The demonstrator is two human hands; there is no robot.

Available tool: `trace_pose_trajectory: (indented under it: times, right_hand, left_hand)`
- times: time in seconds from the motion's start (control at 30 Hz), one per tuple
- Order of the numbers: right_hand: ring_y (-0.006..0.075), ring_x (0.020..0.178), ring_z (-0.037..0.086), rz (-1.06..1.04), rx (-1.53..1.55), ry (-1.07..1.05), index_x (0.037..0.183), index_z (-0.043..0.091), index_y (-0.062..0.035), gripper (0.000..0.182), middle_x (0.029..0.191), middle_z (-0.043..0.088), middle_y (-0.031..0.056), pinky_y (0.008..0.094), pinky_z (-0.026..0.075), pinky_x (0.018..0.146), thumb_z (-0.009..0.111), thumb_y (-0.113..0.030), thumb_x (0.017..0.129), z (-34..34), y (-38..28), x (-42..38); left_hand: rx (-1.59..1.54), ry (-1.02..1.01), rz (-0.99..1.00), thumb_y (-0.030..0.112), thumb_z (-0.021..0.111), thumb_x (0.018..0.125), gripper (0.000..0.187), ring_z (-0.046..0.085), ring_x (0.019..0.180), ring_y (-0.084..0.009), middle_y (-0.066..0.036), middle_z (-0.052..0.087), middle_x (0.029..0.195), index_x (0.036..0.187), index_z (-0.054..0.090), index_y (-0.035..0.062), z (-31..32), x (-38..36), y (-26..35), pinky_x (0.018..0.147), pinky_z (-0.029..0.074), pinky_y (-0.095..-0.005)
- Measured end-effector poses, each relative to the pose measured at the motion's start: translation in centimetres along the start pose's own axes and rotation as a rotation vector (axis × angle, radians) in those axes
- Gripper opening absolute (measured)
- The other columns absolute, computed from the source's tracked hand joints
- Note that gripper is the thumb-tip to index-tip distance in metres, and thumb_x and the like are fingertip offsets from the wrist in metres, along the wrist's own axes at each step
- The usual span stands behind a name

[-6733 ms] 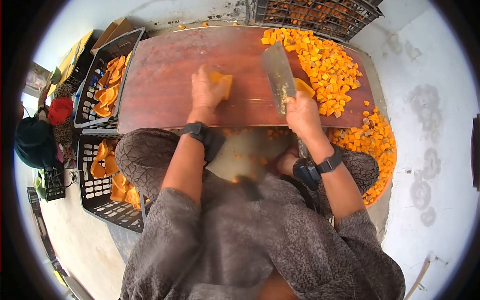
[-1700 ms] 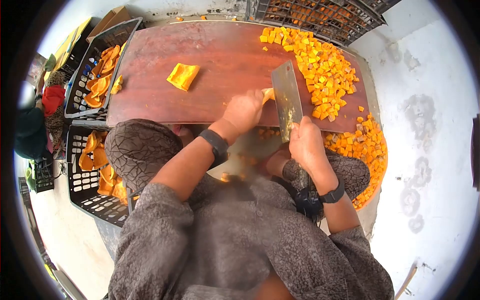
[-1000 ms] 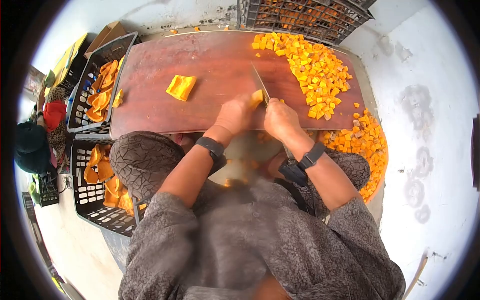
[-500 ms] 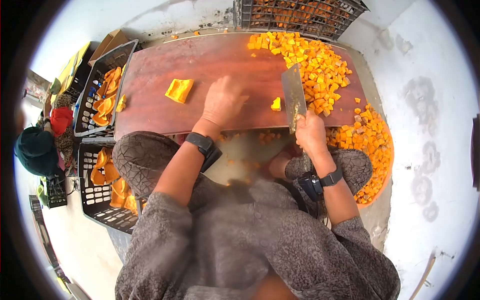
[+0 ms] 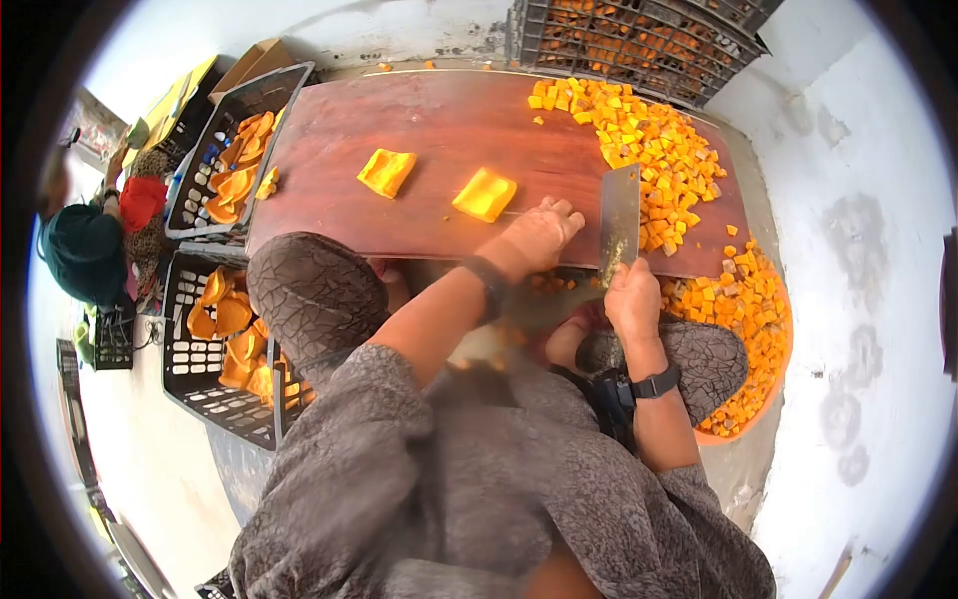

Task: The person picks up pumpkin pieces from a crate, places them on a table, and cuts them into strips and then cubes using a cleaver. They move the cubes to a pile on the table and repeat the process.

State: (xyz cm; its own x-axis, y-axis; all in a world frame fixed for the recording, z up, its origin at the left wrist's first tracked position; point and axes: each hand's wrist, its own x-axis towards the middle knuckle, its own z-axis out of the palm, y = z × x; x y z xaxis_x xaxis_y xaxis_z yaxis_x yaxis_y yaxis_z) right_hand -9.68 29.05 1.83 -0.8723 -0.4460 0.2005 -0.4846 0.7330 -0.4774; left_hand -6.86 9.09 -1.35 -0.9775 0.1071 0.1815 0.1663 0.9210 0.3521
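My right hand (image 5: 633, 299) is wrapped round the handle of a cleaver (image 5: 620, 220), whose broad blade stands at the left edge of a heap of orange cubes (image 5: 664, 165). Near the board's front edge, my left hand (image 5: 547, 235) has its fingers curled in; whatever they hold is hidden. A flat squash piece (image 5: 485, 194) lies just left of that hand on the reddish board (image 5: 439, 115). Farther left rests a second flat piece (image 5: 387, 173).
Black crates (image 5: 215, 394) with squash pieces stand at the left. An orange tub (image 5: 743, 339) of cubes is at the right, beside my knee. Stacked crates (image 5: 639, 45) stand behind the board. A person in a dark green cap (image 5: 85, 255) is at the far left.
My left hand has moved right, towards the cleaver. A second flat piece now shows on the board, and the small piece between my hands is out of sight. The view has shifted slightly.
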Motion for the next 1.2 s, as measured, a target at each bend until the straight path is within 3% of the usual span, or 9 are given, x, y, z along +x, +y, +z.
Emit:
trace_pose_trajectory:
  times: [0.17, 0.2, 0.27, 0.4, 0.53, 0.77, 0.87, 0.93, 1.2]
  right_hand:
    - [0.0399, 0.056, 0.062, -0.212, -0.015, 0.126, 0.094, 0.054, 0.0027, 0.016, 0.064, 0.059, 0.025, 0.0456, 0.049, 0.052, 0.051, -0.013, 0.092, 1.4, 2.1, 0.1]
    - [0.0476, 0.076, 0.06, 0.113, 0.117, -0.055, 0.087, 0.056, 0.0027, 0.016, 0.077, 0.061, 0.0291, 0.0513, 0.047, 0.067, 0.053, -0.013, 0.089, 0.8, 1.0, 0.1]
    - [0.0463, 0.072, 0.06, 0.073, 0.156, -0.028, 0.088, 0.055, 0.0035, 0.015, 0.073, 0.061, 0.0284, 0.0485, 0.048, 0.065, 0.052, -0.011, 0.089, 1.3, 1.8, 0.1]
    - [0.0412, 0.063, 0.062, 0.15, 0.201, -0.07, 0.089, 0.054, 0.0045, 0.016, 0.067, 0.059, 0.0252, 0.0454, 0.048, 0.059, 0.051, -0.011, 0.091, 0.4, 0.3, 0.0]
    - [0.0324, 0.05, 0.06, 0.12, 0.209, -0.091, 0.09, 0.051, 0.0051, 0.016, 0.06, 0.056, 0.0197, 0.0403, 0.046, 0.047, 0.05, -0.011, 0.093, 0.5, 0.8, 0.0]
    - [0.023, 0.04, 0.053, 0.251, 0.295, -0.095, 0.092, 0.048, 0.0049, 0.015, 0.059, 0.052, 0.0121, 0.0351, 0.044, 0.04, 0.049, -0.01, 0.095, 1.2, 2.5, 0.2]
    - [0.0158, 0.037, 0.046, 0.396, 0.376, -0.153, 0.1, 0.045, 0.0011, 0.016, 0.059, 0.048, 0.0076, 0.0303, 0.039, 0.033, 0.042, -0.014, 0.099, -0.1, 0.1, 0.2]
    - [0.0156, 0.037, 0.045, 0.497, 0.418, -0.163, 0.101, 0.045, 0.0023, 0.017, 0.06, 0.049, 0.0094, 0.03, 0.039, 0.033, 0.041, -0.014, 0.099, -0.6, -0.9, 0.4]
    - [0.0155, 0.037, 0.045, 0.548, 0.4, -0.162, 0.103, 0.046, 0.0038, 0.019, 0.062, 0.05, 0.0108, 0.0293, 0.039, 0.032, 0.043, -0.015, 0.099, -0.4, -0.6, 0.5]
  left_hand:
    - [-0.174, 0.265, -0.129, 0.006, 0.056, 0.073, 0.027, 0.06, 0.094, -0.042, -0.024, 0.062, 0.099, 0.099, 0.055, 0.0012, -5.1, -1.8, -1.5, 0.084, 0.05, -0.0463]
    - [-0.121, 0.29, -0.204, 0.009, 0.056, 0.073, 0.021, 0.061, 0.084, -0.043, -0.023, 0.063, 0.09, 0.094, 0.057, 0.0026, -7.8, -2.1, -1.7, 0.074, 0.053, -0.0475]
    - [-0.027, 0.427, -0.17, 0.012, 0.056, 0.075, 0.015, 0.062, 0.077, -0.0413, -0.02, 0.064, 0.082, 0.088, 0.059, 0.0046, -12.6, -3.0, -4.1, 0.067, 0.052, -0.0499]
    - [0.042, 0.481, -0.428, 0.013, 0.055, 0.083, 0.023, 0.066, 0.082, -0.0364, -0.021, 0.067, 0.088, 0.102, 0.066, 0.0047, -26.2, -8.3, -6.1, 0.073, 0.053, -0.0401]
    - [0.362, 0.51, -0.331, 0.02, 0.06, 0.087, 0.023, 0.064, 0.074, -0.0202, -0.012, 0.068, 0.083, 0.099, 0.064, 0.0002, -31.5, -15.7, -15.6, 0.07, 0.051, -0.0318]
    - [0.284, 0.401, -0.926, 0.018, 0.053, 0.087, 0.023, 0.066, 0.087, -0.0376, -0.023, 0.067, 0.09, 0.094, 0.067, 0.002, -24.6, -26.9, -28.8, 0.077, 0.051, -0.044]
    - [0.32, 0.503, -0.945, 0.019, 0.054, 0.083, 0.024, 0.065, 0.087, -0.0401, -0.024, 0.067, 0.084, 0.08, 0.068, 0.0005, -21.1, -27.7, -29.3, 0.079, 0.051, -0.0457]
    - [0.313, 0.265, -0.991, 0.025, 0.057, 0.082, 0.028, 0.062, 0.098, -0.0394, -0.024, 0.066, 0.097, 0.088, 0.069, 0.0002, -20.2, -27.3, -29.5, 0.085, 0.05, -0.0456]
    - [0.298, 0.395, -1.011, 0.021, 0.062, 0.078, 0.026, 0.059, 0.099, -0.0407, -0.024, 0.06, 0.104, 0.099, 0.069, 0.0075, -17.5, -26.0, -29.4, 0.089, 0.049, -0.0461]
